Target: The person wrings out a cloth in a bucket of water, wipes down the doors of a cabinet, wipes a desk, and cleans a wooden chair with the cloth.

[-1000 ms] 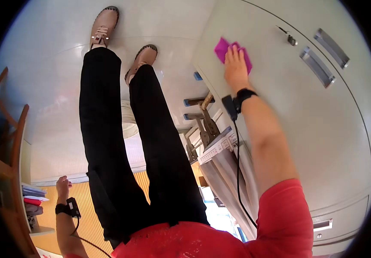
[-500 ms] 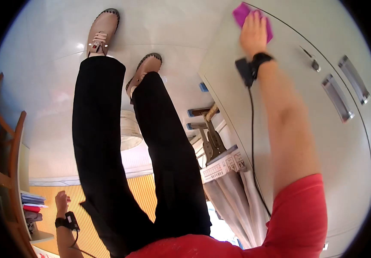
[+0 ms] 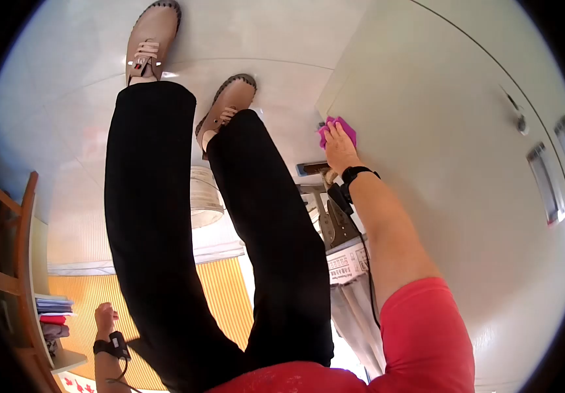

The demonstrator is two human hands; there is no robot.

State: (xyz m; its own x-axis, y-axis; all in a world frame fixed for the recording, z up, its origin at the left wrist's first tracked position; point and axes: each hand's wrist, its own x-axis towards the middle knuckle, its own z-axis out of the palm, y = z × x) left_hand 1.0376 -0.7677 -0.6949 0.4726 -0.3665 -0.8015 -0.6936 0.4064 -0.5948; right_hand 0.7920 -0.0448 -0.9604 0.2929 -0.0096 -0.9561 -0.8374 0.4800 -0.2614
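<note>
My right hand [image 3: 341, 148] presses a purple cloth [image 3: 347, 130] against the lower edge of a pale cabinet door [image 3: 439, 170], its fingers spread over the cloth. A black band with a small device and a cable sits on that wrist. At the lower left, my left hand [image 3: 105, 318] hangs beside my leg, holding nothing visible; its fingers are loosely curled and partly apart. It also wears a black wrist device [image 3: 116, 345].
Metal handles [image 3: 546, 183] and a key in a lock [image 3: 521, 123] stick out from the cabinet. A whitish bucket [image 3: 206, 200] stands behind my legs. Beneath my right arm is a printed carton [image 3: 349, 263]. To the left are a wooden chair [image 3: 23, 223] and a shelf with folded items [image 3: 53, 308].
My right hand and the purple cloth have moved from the upper part of the cabinet surface down and left to its edge. My left hand stays low at the left, slightly shifted.
</note>
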